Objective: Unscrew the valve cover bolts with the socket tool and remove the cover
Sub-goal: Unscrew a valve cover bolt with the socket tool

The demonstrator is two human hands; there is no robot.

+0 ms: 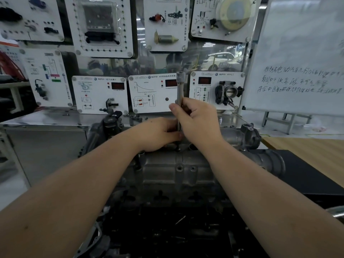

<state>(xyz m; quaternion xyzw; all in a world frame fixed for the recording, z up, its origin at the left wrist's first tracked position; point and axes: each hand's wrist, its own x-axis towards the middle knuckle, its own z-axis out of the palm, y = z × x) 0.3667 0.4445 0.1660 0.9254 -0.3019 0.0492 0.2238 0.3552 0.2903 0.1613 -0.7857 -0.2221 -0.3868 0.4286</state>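
Note:
A long chrome socket tool point(180, 86) stands upright over the far edge of the grey metal valve cover point(176, 164). My right hand point(197, 120) grips the tool's shaft about halfway up, thumb on the left side. Lower down, my left hand point(158, 135) holds the shaft near its bottom end with the fingers curled round it. The tool's tip meets a dark bolt point(178, 148) on the cover, mostly hidden behind my fingers. Two empty threaded holes show on the cover's near face.
White training panels point(100, 94) with sensors stand on a steel bench right behind the engine. A whiteboard point(297, 62) leans at the right above a wooden table point(307, 151). A black intake part point(111, 120) rises at the engine's back left. Dark engine parts fill the foreground.

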